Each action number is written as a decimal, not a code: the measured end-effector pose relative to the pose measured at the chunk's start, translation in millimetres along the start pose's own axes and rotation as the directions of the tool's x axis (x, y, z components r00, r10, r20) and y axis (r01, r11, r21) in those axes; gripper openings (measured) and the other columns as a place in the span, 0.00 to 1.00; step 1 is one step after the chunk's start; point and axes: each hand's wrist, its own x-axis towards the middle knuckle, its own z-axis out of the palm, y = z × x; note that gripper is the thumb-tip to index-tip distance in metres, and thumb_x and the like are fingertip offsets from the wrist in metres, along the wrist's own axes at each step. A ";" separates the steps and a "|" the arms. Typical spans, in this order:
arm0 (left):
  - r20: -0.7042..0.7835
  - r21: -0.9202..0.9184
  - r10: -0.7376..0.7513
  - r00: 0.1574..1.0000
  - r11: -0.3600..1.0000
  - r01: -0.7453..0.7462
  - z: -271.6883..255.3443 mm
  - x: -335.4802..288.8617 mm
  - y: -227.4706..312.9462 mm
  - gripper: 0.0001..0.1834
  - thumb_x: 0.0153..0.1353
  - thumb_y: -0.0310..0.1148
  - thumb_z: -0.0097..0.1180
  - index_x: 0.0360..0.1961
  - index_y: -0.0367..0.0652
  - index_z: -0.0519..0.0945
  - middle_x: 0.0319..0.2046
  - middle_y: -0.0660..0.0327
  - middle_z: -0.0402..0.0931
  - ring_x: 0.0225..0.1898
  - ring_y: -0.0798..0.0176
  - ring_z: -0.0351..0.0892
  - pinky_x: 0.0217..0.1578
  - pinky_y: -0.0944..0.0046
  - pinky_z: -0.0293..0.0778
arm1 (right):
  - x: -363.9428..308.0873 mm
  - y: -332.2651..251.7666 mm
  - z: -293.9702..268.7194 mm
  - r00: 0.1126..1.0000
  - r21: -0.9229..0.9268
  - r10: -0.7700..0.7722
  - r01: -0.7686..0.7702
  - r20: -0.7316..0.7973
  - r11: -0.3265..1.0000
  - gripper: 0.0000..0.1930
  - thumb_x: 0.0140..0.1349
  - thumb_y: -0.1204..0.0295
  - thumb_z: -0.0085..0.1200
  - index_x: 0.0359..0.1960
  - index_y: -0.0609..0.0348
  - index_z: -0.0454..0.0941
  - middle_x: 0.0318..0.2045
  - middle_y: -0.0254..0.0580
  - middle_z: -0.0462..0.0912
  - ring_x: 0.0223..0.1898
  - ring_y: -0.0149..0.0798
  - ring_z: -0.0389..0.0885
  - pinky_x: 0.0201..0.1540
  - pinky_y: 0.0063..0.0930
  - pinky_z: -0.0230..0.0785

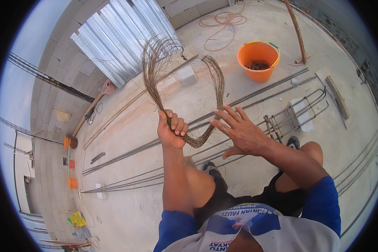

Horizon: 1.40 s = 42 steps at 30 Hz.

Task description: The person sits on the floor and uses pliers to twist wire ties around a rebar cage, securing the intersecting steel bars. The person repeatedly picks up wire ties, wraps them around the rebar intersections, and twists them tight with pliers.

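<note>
A bundle of thin tie wire [154,86], bent into an open loop with frayed ends at the top, is held up in front of me. My left hand [172,129] is wrapped around its lower left side. Close to the loop's right side is my right hand [241,131], its fingers spread and stretched out; whether the fingertips touch the wire I cannot tell. Below both hands, long steel rebars [145,147] run across the concrete floor. A rebar cage with bent stirrups [298,113] lies just right of my right hand.
An orange bucket [252,73] with dark wire pieces inside stands ahead to the right. Corrugated metal sheets [122,42] lean near the block wall [56,90]. A hose [222,21] lies coiled at the back. Concrete blocks [187,75] and a wooden plank [337,97] rest on the floor.
</note>
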 end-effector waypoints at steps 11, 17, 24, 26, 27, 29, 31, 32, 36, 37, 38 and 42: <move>0.091 0.039 -0.144 0.985 0.989 0.141 7.3 -2.0 -29.9 0.23 0.73 0.55 0.42 0.29 0.50 0.70 0.13 0.72 0.53 0.10 0.72 0.49 0.10 0.67 0.52 | -4.0 31.9 57.5 0.918 0.060 0.065 -0.096 0.391 0.994 0.28 0.55 0.57 0.66 0.52 0.60 0.74 0.47 0.50 0.75 0.49 0.51 0.76 0.58 0.37 0.67; 0.225 0.130 -0.232 0.946 0.970 0.207 1.4 -16.7 -32.0 0.23 0.75 0.54 0.38 0.31 0.47 0.69 0.12 0.69 0.54 0.10 0.72 0.50 0.12 0.67 0.55 | -12.0 50.5 9.0 0.970 0.430 0.185 -0.101 -0.158 0.897 0.35 0.58 0.58 0.66 0.64 0.60 0.68 0.54 0.56 0.75 0.59 0.56 0.72 0.59 0.43 0.67; 0.329 0.172 -0.362 0.872 0.931 0.321 -0.7 -34.6 -38.2 0.24 0.74 0.55 0.40 0.30 0.46 0.69 0.11 0.69 0.54 0.10 0.72 0.51 0.12 0.68 0.54 | -8.4 110.7 -42.0 0.665 0.365 0.688 -0.587 -0.291 0.722 0.42 0.60 0.50 0.63 0.69 0.61 0.60 0.63 0.59 0.69 0.65 0.53 0.68 0.66 0.44 0.62; 0.412 0.189 -0.407 0.815 0.913 0.360 1.9 -37.7 -42.6 0.24 0.74 0.55 0.41 0.30 0.46 0.69 0.11 0.69 0.54 0.10 0.72 0.52 0.11 0.67 0.54 | -8.4 118.0 -42.0 0.647 0.354 0.707 -0.614 -0.285 0.705 0.41 0.61 0.48 0.61 0.68 0.63 0.62 0.62 0.60 0.70 0.64 0.53 0.69 0.66 0.46 0.62; 0.452 0.180 -0.416 0.789 0.909 0.376 3.0 -38.7 -44.5 0.24 0.74 0.55 0.41 0.30 0.46 0.69 0.11 0.69 0.54 0.10 0.72 0.52 0.11 0.67 0.54 | -8.3 121.3 -41.0 0.627 0.394 0.734 -0.624 -0.261 0.674 0.40 0.62 0.48 0.61 0.67 0.63 0.63 0.61 0.60 0.71 0.64 0.53 0.70 0.65 0.45 0.63; 0.460 0.242 -0.449 0.766 0.894 0.378 3.9 -40.2 -46.8 0.24 0.74 0.55 0.40 0.30 0.45 0.69 0.11 0.69 0.55 0.09 0.72 0.52 0.11 0.67 0.54 | -9.3 129.3 -40.8 0.560 0.481 0.783 -0.626 -0.270 0.614 0.30 0.63 0.53 0.59 0.58 0.63 0.74 0.54 0.56 0.78 0.58 0.52 0.76 0.61 0.40 0.66; 0.419 0.266 -0.441 0.794 0.895 0.358 2.4 -39.6 -44.9 0.24 0.74 0.54 0.39 0.29 0.46 0.69 0.10 0.69 0.54 0.09 0.72 0.51 0.10 0.67 0.53 | -16.9 139.7 -47.4 0.561 0.432 0.762 -0.629 -0.324 0.646 0.25 0.63 0.55 0.57 0.53 0.63 0.78 0.49 0.55 0.80 0.54 0.51 0.78 0.58 0.39 0.68; 0.374 0.267 -0.419 0.827 0.903 0.336 0.6 -38.3 -42.5 0.25 0.75 0.54 0.38 0.27 0.47 0.68 0.10 0.70 0.53 0.08 0.71 0.51 0.09 0.67 0.52 | -21.2 144.6 -51.9 0.561 0.406 0.754 -0.636 -0.341 0.657 0.23 0.64 0.56 0.56 0.50 0.63 0.80 0.46 0.54 0.82 0.52 0.50 0.80 0.56 0.39 0.69; 0.344 0.167 -0.363 0.866 0.931 0.324 -10.1 -31.9 -25.6 0.24 0.75 0.53 0.38 0.27 0.48 0.69 0.10 0.70 0.53 0.07 0.71 0.50 0.08 0.67 0.51 | -38.6 150.5 -67.1 0.426 0.528 0.818 -0.625 -0.386 0.575 0.19 0.64 0.59 0.52 0.46 0.63 0.81 0.41 0.50 0.83 0.48 0.46 0.81 0.52 0.38 0.70; 0.387 0.180 -0.372 0.844 0.928 0.326 -12.4 -30.4 -23.4 0.23 0.75 0.53 0.38 0.27 0.49 0.69 0.10 0.70 0.53 0.07 0.71 0.50 0.07 0.67 0.51 | -41.2 148.9 -68.6 0.494 0.547 0.815 -0.609 -0.304 0.574 0.23 0.63 0.57 0.56 0.52 0.61 0.78 0.47 0.51 0.82 0.53 0.47 0.79 0.57 0.39 0.68; 0.389 0.209 -0.380 0.839 0.923 0.322 -14.2 -30.1 -23.7 0.23 0.75 0.53 0.38 0.27 0.49 0.68 0.10 0.70 0.53 0.07 0.71 0.50 0.08 0.67 0.51 | -39.2 144.8 -65.0 0.556 0.473 0.775 -0.619 -0.300 0.627 0.26 0.63 0.55 0.57 0.56 0.61 0.76 0.51 0.53 0.80 0.57 0.48 0.76 0.60 0.40 0.66; 0.404 0.253 -0.432 0.806 0.900 0.355 -13.2 -30.2 -30.5 0.23 0.75 0.52 0.39 0.27 0.48 0.68 0.10 0.69 0.54 0.07 0.70 0.51 0.08 0.67 0.51 | -26.4 127.3 -44.3 0.697 0.344 0.660 -0.569 -0.281 0.747 0.38 0.63 0.51 0.61 0.69 0.56 0.63 0.62 0.58 0.71 0.67 0.53 0.66 0.68 0.44 0.59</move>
